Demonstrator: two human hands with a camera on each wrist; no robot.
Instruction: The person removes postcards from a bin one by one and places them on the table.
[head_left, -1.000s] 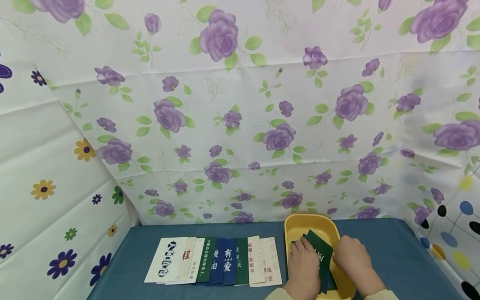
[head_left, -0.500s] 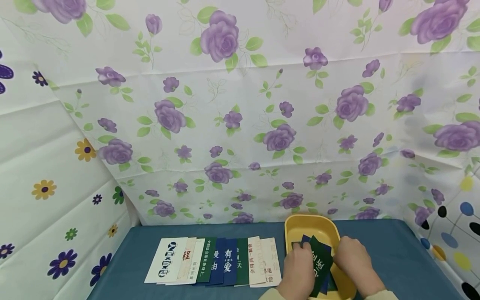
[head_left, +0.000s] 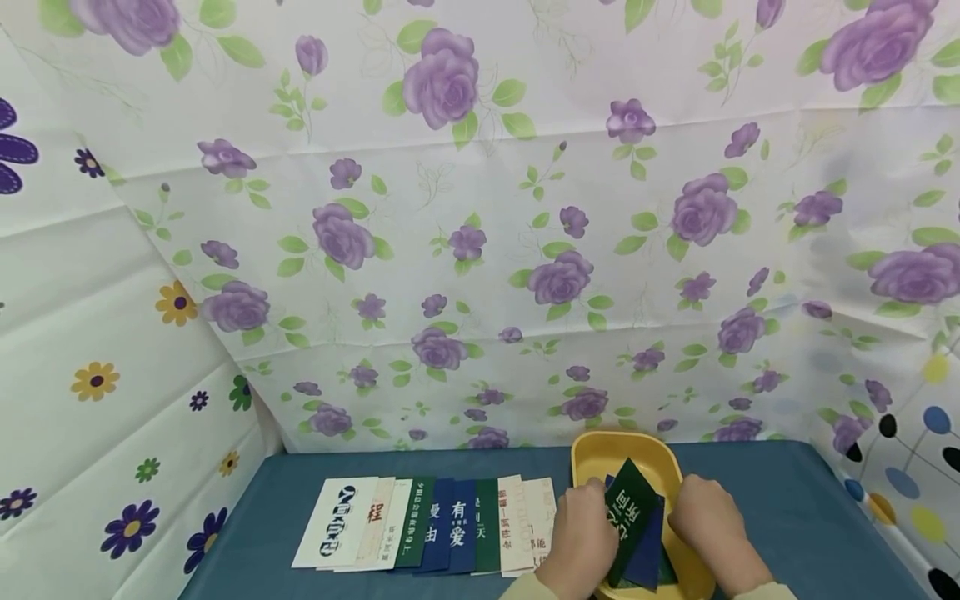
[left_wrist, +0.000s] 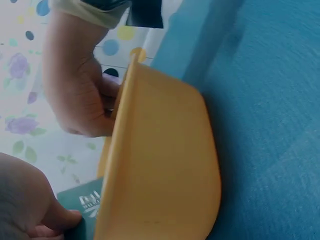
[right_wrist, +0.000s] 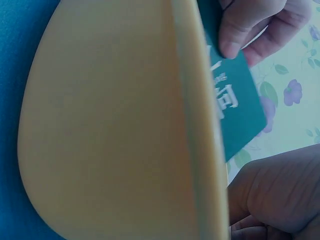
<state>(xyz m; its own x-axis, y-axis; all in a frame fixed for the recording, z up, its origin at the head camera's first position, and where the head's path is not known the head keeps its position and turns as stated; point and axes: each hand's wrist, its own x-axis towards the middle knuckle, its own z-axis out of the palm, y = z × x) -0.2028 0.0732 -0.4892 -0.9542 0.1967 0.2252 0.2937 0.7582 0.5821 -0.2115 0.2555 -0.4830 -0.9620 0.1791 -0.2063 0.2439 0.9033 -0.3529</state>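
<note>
Over the yellow plastic basin, my left hand pinches a dark green card with white Chinese characters between thumb and fingers. In the left wrist view, the left thumb lies on the card's face. A blue card shows under the green one, with another green card below it inside the basin. My right hand grips the basin's right rim, its fingers curled at the edge, as the left wrist view also shows. Part of its fingertips is hidden by the basin wall.
Left of the basin, an overlapping row of white, green, blue and cream cards lies on the blue-covered table; a white card is at its left end. A flowered cloth hangs behind the table, with patterned cloths at both sides.
My left hand has moved a little left, and the green card has turned and shifted with it, leaving more of the blue card showing. My right hand stays at the rim.
</note>
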